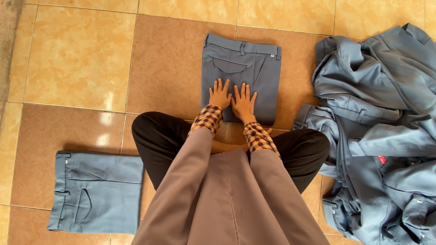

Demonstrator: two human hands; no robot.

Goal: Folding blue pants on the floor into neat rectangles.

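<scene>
Folded grey trousers (240, 68) lie on the tiled floor (77, 59), straight ahead of the knees, waistband far side. Left hand (220, 96) flat on the near half, fingers spread wide, holding nothing. Right hand (244, 103) flat just beside it, fingers likewise spread, palm down. Checked cuffs at both wrists. Second folded pair (95, 193) on the floor at left, well apart. Unfolded grey pile (381, 113) at right.
</scene>
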